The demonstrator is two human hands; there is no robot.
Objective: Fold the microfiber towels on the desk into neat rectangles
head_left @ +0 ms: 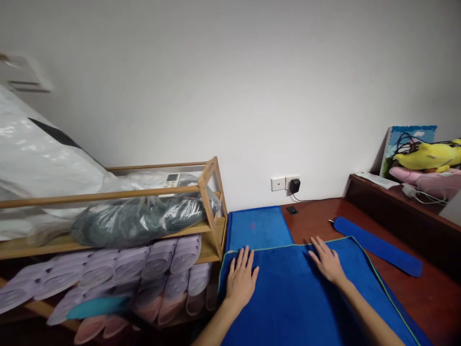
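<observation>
A large blue cloth (284,288) with a green-stitched edge lies spread over the dark red wooden surface (317,216). My left hand (241,276) rests flat near its far left corner, fingers stretched out and pointing away from me. Towards the far right part of the cloth, my right hand (327,262) is also laid out, fingers apart and thumb spread. Neither hand grips anything. Beyond the cloth's far edge, against the wall, is a lighter blue folded cloth (259,228) with a small reddish mark. A narrow dark blue strip (378,246) lies to the right.
At left stands a wooden rack (212,211) with several lilac slippers (158,259) and a plastic-wrapped dark bundle (140,218). A black plug (295,186) sits in the wall socket. On the raised ledge (396,204) at right lie a yellow plush toy (428,156) and cables.
</observation>
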